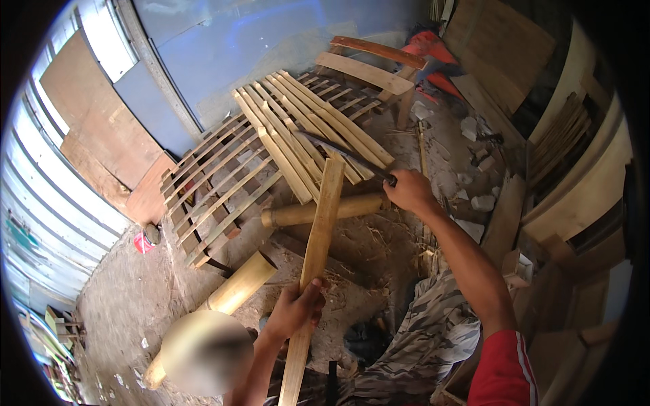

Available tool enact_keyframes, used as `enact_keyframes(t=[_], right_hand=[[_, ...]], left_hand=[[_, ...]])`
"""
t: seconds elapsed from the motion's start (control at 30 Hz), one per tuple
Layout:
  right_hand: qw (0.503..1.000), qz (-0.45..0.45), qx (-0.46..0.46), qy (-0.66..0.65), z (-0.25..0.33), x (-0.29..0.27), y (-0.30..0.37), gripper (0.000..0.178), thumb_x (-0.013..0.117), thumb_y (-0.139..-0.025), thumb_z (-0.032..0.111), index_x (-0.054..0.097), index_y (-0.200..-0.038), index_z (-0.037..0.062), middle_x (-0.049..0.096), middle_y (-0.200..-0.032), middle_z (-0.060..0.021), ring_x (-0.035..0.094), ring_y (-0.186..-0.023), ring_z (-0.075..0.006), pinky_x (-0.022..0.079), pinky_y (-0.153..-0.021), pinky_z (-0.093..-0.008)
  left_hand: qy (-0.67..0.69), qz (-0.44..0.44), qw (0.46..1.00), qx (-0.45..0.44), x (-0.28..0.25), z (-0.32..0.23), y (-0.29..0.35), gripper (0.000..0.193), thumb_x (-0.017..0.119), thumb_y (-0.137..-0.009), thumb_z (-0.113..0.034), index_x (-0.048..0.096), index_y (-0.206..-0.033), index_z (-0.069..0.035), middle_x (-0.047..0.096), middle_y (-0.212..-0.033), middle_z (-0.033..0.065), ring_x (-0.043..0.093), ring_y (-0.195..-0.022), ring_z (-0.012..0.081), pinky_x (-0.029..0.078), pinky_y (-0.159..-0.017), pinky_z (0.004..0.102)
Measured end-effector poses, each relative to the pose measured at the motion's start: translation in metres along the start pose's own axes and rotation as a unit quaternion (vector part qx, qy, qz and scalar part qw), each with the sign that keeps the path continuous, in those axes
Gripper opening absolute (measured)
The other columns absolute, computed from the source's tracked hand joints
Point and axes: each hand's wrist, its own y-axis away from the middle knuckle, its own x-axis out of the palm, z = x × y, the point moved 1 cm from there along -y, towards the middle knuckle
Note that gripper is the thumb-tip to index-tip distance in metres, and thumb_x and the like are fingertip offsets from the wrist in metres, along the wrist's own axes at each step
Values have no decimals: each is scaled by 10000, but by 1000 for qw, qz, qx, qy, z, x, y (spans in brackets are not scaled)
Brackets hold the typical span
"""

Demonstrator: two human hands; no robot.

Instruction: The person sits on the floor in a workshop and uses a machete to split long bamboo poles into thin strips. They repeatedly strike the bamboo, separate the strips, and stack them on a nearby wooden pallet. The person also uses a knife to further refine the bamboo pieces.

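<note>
No readable text or signs

Bright blue streaks (276, 12) on the grey-blue wall (233, 71) form no legible letters or numbers; the red-and-white container (142, 243) on the ground at left appears too small for any label to be read.

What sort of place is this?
Probably a bamboo workshop: split strips lie on a slatted frame, a thick pole lies nearby, and the right hand holds a dark blade.

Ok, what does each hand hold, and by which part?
Left hand: a bamboo strip, below its visible middle. Right hand: a long dark blade, by one end.
</note>
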Motion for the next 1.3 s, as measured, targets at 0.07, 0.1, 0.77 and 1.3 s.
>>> enact_keyframes(t=[0.07,0.1,0.77,1.3], right_hand=[[999,-47,9,-10,1,-1,1,277,667,-844,295,723,-894,28,669,-707,-172,668,-721,-370,530,-684,-489],[998,-52,-12,-30,4,0,4,286,675,-833,312,718,-900,37,675,-731,-166,671,-741,-370,532,-691,-492],[984,83,-150,45,49,14,17,281,733,-778,339,714,-920,98,715,-817,-138,701,-787,-343,556,-719,-474],[866,174,167,-438,73,48,31,350,706,-897,375,626,-841,39,600,-631,-38,536,-440,-126,430,-407,-291]], left_hand=[[7,-22,1000,16,-1,-2,-4,372,517,-1033,-355,587,-1124,-1,506,-666,2,504,-494,103,423,-463,265],[8,-27,999,18,-1,-4,-6,372,515,-1033,-356,586,-1126,-2,504,-664,2,503,-493,104,424,-462,265],[-47,-36,997,39,-8,-5,-8,373,494,-1032,-402,558,-1080,-38,490,-663,-9,506,-484,110,420,-455,270],[199,-81,976,-33,-56,8,-62,406,528,-996,-449,586,-1139,-73,490,-747,6,476,-595,116,409,-511,293]])
